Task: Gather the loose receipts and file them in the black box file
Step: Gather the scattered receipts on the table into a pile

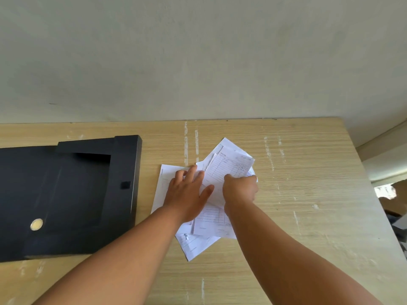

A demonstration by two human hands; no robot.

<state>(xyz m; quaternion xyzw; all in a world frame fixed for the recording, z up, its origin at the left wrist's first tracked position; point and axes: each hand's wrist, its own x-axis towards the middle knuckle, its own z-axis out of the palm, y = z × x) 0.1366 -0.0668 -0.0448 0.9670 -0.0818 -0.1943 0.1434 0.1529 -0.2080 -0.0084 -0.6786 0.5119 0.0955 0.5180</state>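
A loose pile of white receipts (pixel 229 164) lies fanned out on the wooden table (pixel 308 194), right of centre. My left hand (pixel 187 190) lies flat on the left part of the pile, fingers spread, pressing the sheets down. My right hand (pixel 240 190) is closed on the right side of the pile, pinching a lined receipt whose far end lifts off the table. The black box file (pixel 66 194) lies flat and closed at the left, a round metal finger ring (pixel 36 224) on its near side.
A plain grey wall (pixel 198 62) stands directly behind the table's far edge. The table's right edge runs diagonally at the right, with cardboard and clutter (pixel 394 194) beyond it. Bare wood lies right of and in front of the pile.
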